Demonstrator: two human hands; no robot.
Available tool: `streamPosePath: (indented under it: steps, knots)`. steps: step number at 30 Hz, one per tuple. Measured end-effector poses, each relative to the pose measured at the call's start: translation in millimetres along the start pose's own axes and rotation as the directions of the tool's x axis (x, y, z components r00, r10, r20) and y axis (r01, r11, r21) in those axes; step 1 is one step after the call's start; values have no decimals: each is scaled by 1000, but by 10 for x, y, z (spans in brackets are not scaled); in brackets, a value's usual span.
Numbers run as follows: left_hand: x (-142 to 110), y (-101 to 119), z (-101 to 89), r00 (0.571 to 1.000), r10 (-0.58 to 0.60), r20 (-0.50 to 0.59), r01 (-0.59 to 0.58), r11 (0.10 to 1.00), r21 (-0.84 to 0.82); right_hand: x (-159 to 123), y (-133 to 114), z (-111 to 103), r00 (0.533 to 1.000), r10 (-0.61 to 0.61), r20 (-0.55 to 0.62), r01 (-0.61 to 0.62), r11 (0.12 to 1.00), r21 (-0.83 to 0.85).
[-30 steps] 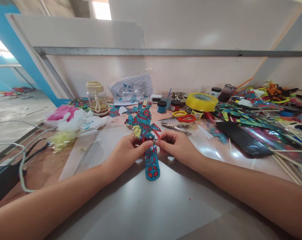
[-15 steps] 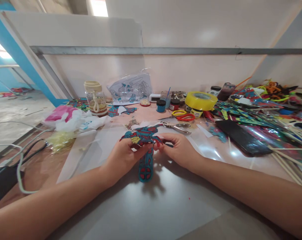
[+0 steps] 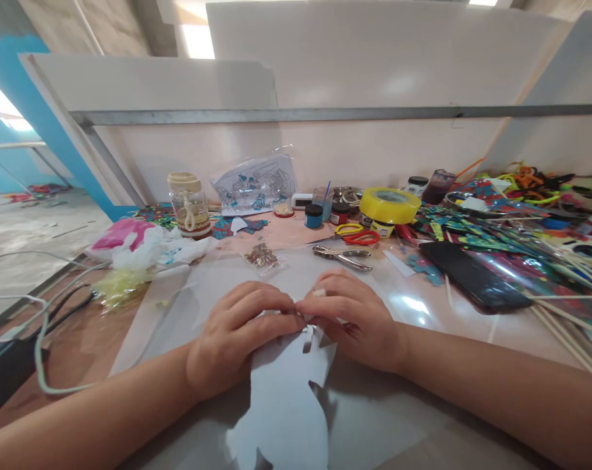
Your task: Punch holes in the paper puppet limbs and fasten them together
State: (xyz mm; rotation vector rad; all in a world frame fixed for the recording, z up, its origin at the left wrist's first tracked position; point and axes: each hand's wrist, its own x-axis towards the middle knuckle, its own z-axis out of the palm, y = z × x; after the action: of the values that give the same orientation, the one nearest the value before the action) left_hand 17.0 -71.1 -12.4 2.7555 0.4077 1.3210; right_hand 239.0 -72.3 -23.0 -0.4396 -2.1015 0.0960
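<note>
Closed in a pinch, the grip of the left hand (image 3: 241, 333) and that of the right hand (image 3: 361, 316) meet fingertip to fingertip on the upper end of a white cut-out (image 3: 288, 405). A small pale piece (image 3: 320, 293) shows at the right hand's fingers. Labels on the red jar (image 3: 339, 213) and the yellow jar (image 3: 382, 230) carry print too small to read, as does the dark display of the white device (image 3: 302, 201); no brand can be made out. The cut-out lies below the fingertips, extending toward the person over the sheet-covered bench (image 3: 393, 418), its blank face up. Beyond the hands are a bag of small beads (image 3: 261, 255) and metal pliers (image 3: 342, 256).
</note>
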Motion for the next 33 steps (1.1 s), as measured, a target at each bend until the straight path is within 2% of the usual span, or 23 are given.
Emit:
streamPosePath:
  steps: [7, 14, 17, 20, 24, 29, 33]
  knots:
    - [25, -11, 27, 997, 50, -55, -49, 998, 27, 3, -5, 24, 997, -53, -52, 53, 999, -10]
    - [18, -5, 36, 998, 32, -46, -31, 999, 25, 15, -9, 26, 998, -16, -68, 14, 1000, -28]
    - [29, 0, 41, 999, -14, -52, 14, 1000, 4, 16, -15, 22, 998, -4, -70, 2, 1000, -31]
    - [42, -11, 43, 997, -60, -50, 63, 996, 55, 14, -22, 24, 997, -3, -78, 1, 1000, -24]
    - [50, -29, 42, 999, -1, -49, 8, 990, 141, 7, -24, 32, 997, -23, -77, 23, 1000, -3]
    - [44, -14, 62, 995, 14, -101, 2, 988, 154, 10, -35, -4, 998, -50, -36, 48, 998, -39]
    - [28, 6, 78, 988, 25, -151, -8, 993, 116, 9, -93, -67, 990, -139, 34, 142, 981, -130]
